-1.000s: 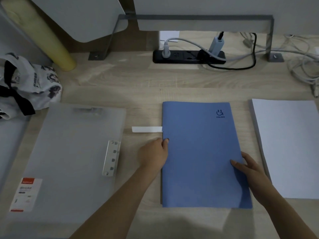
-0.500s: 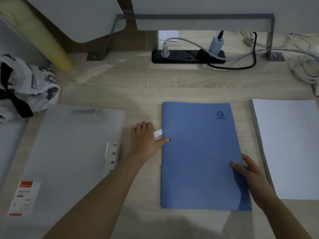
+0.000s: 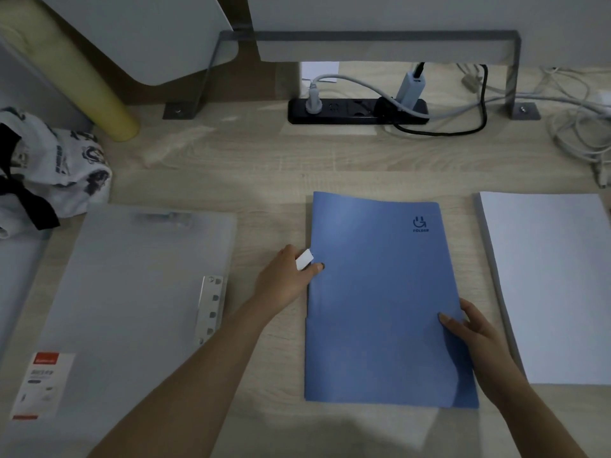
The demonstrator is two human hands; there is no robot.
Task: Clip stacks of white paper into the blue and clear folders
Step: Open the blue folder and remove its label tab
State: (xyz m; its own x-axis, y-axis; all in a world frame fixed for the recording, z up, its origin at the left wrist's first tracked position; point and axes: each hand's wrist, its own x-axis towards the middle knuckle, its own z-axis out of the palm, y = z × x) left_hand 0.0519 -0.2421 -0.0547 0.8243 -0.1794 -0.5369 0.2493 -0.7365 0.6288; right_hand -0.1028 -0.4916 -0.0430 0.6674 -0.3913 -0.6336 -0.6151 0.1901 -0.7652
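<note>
Right now the blue folder [image 3: 386, 302] lies lengthwise away from you, between your hands. Your left hand [image 3: 287, 279] pinches a white strip [image 3: 304, 259] at its spine; your right hand [image 3: 476, 332] grips its open edge, nearest the paper stack [image 3: 549, 279].

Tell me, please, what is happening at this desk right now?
A person is working on the closed blue folder lying on the desk. The left hand pinches a small white strip at its spine edge; the right hand grips its open edge. The paper stack and clear folder lie untouched.
</note>
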